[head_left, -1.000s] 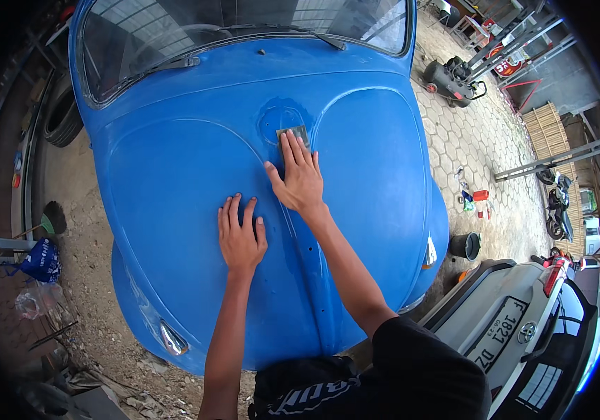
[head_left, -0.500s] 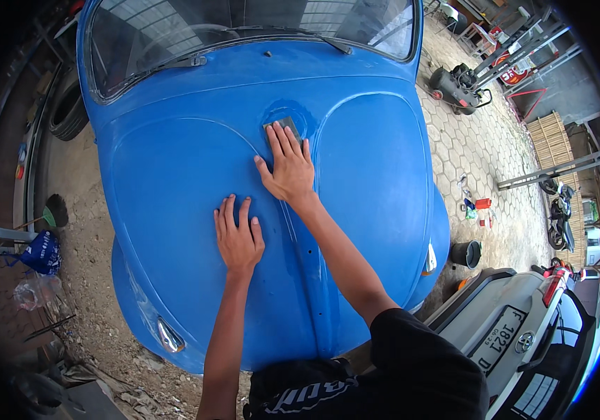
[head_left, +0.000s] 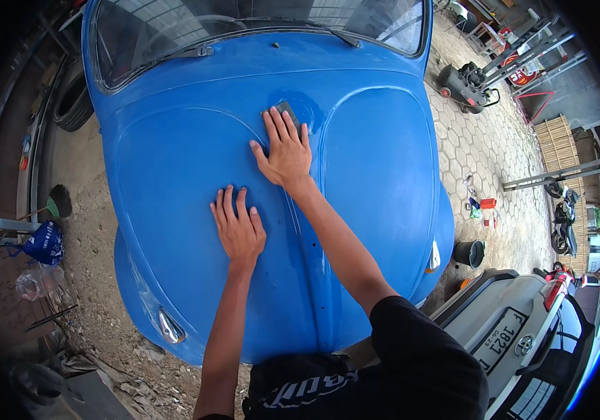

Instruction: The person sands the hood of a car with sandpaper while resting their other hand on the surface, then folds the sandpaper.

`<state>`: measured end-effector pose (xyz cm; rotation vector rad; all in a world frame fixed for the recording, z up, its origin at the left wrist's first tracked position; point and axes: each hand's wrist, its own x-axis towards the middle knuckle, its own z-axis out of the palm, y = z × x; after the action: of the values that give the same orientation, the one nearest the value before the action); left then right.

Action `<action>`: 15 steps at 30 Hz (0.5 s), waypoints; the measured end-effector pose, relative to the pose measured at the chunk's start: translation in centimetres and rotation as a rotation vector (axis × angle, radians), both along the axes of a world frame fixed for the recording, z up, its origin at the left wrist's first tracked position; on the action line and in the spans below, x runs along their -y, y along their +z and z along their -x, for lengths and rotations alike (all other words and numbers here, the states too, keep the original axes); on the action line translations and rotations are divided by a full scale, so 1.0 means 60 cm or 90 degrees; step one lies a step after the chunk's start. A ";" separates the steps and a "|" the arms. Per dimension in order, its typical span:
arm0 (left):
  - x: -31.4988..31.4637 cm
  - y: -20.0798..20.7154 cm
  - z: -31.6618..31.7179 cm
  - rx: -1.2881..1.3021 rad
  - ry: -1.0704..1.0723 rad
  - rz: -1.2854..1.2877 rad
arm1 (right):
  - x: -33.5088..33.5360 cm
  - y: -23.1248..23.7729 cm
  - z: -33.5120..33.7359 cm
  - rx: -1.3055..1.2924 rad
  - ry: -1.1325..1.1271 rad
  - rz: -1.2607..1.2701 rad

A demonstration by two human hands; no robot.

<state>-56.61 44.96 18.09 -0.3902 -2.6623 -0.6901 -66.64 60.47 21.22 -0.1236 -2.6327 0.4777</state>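
Note:
My right hand (head_left: pixel 287 150) presses a small grey piece of sandpaper (head_left: pixel 286 107) flat against the blue car hood (head_left: pixel 174 161), near its top centre. The fingers lie stretched over the sheet, hiding most of it; its upper corner shows past the fingertips. A darker wet patch (head_left: pixel 308 105) surrounds the sheet. Lower and to the left, my left hand (head_left: pixel 239 227) rests palm down on the hood with fingers apart, holding nothing. Between the two hands runs the hood's raised centre ridge, with small holes lower down.
Beyond the hood are the windshield (head_left: pixel 244 17) and wipers. At right stand a black bucket (head_left: pixel 469 253), an air compressor (head_left: pixel 464 87) and a parked silver car (head_left: pixel 496 329). On the left are a tyre (head_left: pixel 73 105), a broom (head_left: pixel 58 203) and a blue bag (head_left: pixel 42 241).
My right hand and the sandpaper have shifted slightly up and left over the hood. The left hand stays in nearly the same place; the whole view has tilted a little.

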 end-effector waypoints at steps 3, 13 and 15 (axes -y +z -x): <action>-0.002 -0.002 0.006 0.002 -0.002 -0.017 | -0.008 0.005 0.084 -0.006 -0.042 -0.007; 0.019 0.001 -0.001 -0.002 -0.003 0.012 | 0.021 -0.007 -0.089 0.082 0.010 -0.007; -0.004 0.006 -0.002 -0.011 -0.008 -0.008 | -0.009 0.010 -0.012 0.068 -0.019 -0.004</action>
<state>-56.52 45.19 18.45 -0.4079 -2.6400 -0.7026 -65.93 61.01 21.79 -0.1901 -2.7318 0.4647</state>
